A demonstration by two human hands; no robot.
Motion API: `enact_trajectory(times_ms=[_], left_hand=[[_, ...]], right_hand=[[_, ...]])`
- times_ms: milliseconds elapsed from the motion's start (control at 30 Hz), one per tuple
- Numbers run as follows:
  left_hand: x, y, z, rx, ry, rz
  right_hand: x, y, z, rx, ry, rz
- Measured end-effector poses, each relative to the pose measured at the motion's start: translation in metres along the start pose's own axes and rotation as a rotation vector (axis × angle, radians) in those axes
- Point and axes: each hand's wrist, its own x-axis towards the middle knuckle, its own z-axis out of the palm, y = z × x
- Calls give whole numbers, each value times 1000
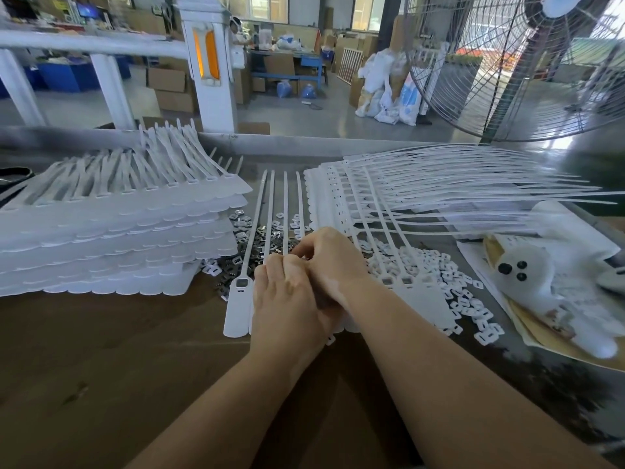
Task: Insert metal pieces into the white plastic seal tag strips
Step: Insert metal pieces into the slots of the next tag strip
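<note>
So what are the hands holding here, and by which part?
Both hands, left hand and right hand, are curled together over the head end of the seal tag strip on the table; what the fingertips pinch is hidden.

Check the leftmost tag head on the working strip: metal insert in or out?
In. The leftmost tag head shows a dark metallic piece seated in its square window.
</note>
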Motion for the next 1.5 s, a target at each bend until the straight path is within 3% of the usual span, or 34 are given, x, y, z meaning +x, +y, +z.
enact_trajectory(times_ms=[233,500,700,900,1167,1500], left_hand=[[-1,1,-2,-44,3,-9],[-1,0,1,-21,22,-29],[0,0,-3,-32,-39,-40],[5,2,-9,-154,-34,-112],[17,4,-16,-417,-145,-249],[22,10,-24,-578,-190,-283]], right_hand=[[2,3,1,49,19,-18],[2,13,-7,414,147,33],[-6,19,-21,390,80,-29],[-20,24,-30,399,-3,-116],[-37,40,-41,403,-67,-164],[-42,43,-41,581,-23,-133]])
